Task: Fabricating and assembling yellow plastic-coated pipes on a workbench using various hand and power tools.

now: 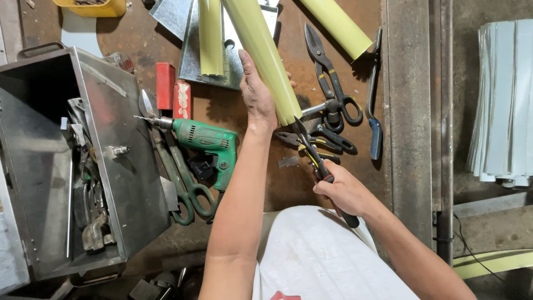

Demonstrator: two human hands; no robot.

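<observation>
At the centre of the frame, the left hand (256, 91) is clamped around a pale yellow-green sheet-metal tube (261, 53) while the right hand (345, 191) grips tin snips (317, 161) biting its lower end, so cutting appears underway, next calling for a steady squeeze along the edge above the rusty bench (244, 119).

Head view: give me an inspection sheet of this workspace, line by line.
Surface: rusty brown metal bench, worn.
Job's things: pale yellow tube; snips with blades at its lower end.
Clutter: green drill, green-handled shears, black-handled shears, red boxes, open metal toolbox, further yellow tubes.
Hands: left hand grips the tube; right hand grips the snips' handles.
Cables: thin black wire at lower right.
Surroundings: stacked sheet-metal strips at right.
</observation>
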